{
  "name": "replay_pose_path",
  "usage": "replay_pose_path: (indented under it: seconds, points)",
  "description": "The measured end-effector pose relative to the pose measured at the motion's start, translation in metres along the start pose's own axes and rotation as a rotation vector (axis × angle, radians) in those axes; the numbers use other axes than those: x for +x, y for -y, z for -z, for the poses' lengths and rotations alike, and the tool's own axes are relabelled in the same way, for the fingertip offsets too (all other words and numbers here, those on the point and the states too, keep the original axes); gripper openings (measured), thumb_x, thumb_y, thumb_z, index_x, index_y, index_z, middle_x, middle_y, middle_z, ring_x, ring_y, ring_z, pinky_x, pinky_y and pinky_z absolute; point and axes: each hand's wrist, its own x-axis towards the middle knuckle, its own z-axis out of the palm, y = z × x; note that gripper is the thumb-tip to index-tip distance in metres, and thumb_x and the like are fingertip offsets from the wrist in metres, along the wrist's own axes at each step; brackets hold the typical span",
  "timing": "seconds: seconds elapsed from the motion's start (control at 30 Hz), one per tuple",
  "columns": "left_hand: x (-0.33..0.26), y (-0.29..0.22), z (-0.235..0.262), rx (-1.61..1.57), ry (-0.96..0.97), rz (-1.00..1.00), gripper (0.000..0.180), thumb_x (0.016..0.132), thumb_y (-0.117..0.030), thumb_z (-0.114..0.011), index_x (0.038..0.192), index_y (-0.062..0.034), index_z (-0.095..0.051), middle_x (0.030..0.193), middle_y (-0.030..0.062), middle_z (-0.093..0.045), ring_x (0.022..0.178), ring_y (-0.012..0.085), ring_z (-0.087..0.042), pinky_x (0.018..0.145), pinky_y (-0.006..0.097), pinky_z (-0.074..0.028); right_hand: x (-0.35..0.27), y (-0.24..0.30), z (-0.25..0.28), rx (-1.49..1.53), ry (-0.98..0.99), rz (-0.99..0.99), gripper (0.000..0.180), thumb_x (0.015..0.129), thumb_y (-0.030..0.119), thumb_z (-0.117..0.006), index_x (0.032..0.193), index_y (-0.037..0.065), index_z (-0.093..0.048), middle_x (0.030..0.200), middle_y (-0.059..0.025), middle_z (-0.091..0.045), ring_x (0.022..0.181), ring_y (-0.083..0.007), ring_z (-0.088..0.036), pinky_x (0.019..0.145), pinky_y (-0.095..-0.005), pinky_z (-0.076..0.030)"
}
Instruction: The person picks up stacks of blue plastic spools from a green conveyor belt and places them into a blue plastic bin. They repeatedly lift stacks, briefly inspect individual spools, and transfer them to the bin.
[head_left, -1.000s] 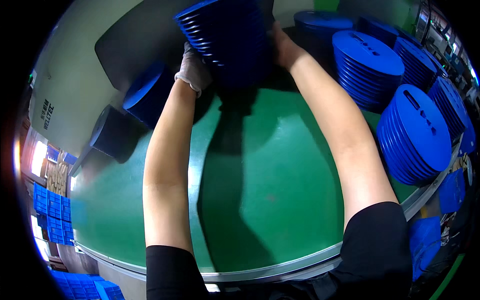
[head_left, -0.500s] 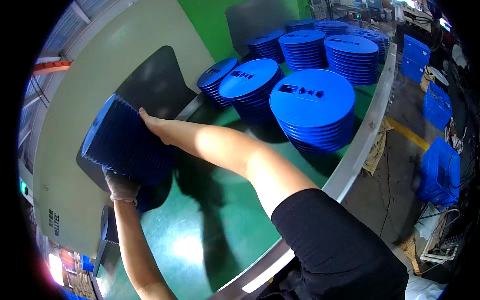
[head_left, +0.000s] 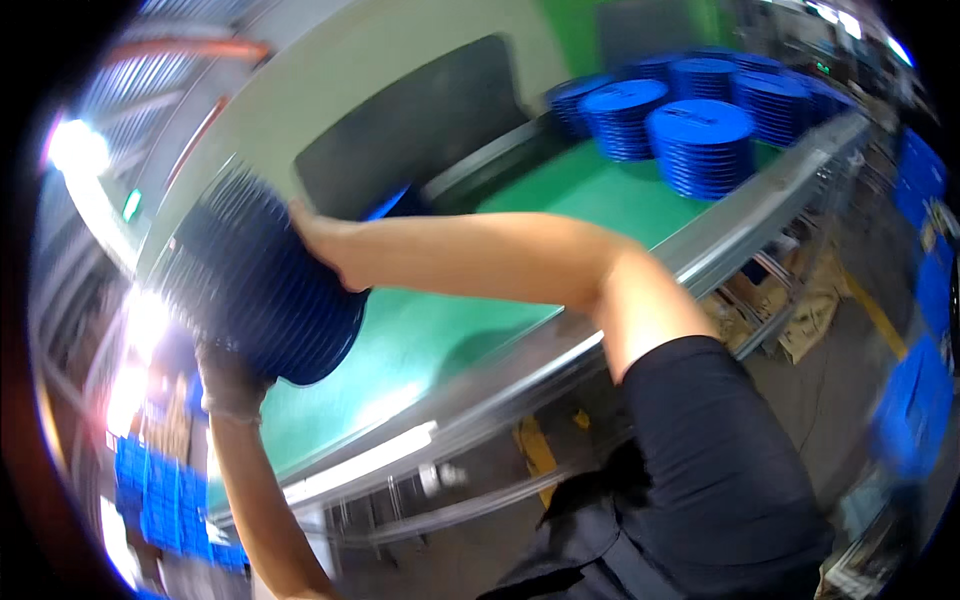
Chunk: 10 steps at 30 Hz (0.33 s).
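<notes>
Stack of blue discs [head_left: 265, 285] gripped between both hands, left hand [head_left: 232, 378] underneath, right hand [head_left: 318, 238] on top, off the green worktop [head_left: 450, 330] left edge.

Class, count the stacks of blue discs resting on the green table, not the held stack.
5, perhaps more hidden: nearest, behind it, far left, two at back.

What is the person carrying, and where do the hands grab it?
A stack of blue discs, tipped on its side. The gloved left hand supports it from below; the bare right hand presses on the opposite, upper end.
</notes>
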Motion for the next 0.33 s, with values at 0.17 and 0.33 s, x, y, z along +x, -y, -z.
replay_pose_path:
  seconds: [0.17,0.33]
  points:
    - [-0.192,-0.007,0.029,-0.251,-0.243,0.346,0.047,0.091,-0.039,-0.044,0.126,-0.0082,-0.050,0.126,0.0099,-0.054,0.115,0.0276,-0.048,0.101,0.043,-0.035,0.018,-0.107,-0.123,0.293,0.267,-0.204,0.086,0.087,0.069,-0.011,0.136,0.004,-0.039,0.143,-0.0152,-0.034,0.133,-0.0320,-0.031,0.109,-0.0439,-0.024]
    - [-0.360,-0.032,0.058,-1.041,-0.791,0.573,0.046,0.095,-0.036,-0.042,0.129,-0.0060,-0.048,0.127,0.0076,-0.054,0.112,0.0266,-0.050,0.099,0.042,-0.039,-0.012,-0.185,-0.236,0.331,0.507,-0.108,0.075,0.088,0.070,-0.013,0.145,0.022,-0.025,0.143,-0.0049,-0.038,0.131,-0.0229,-0.036,0.106,-0.0438,-0.031]
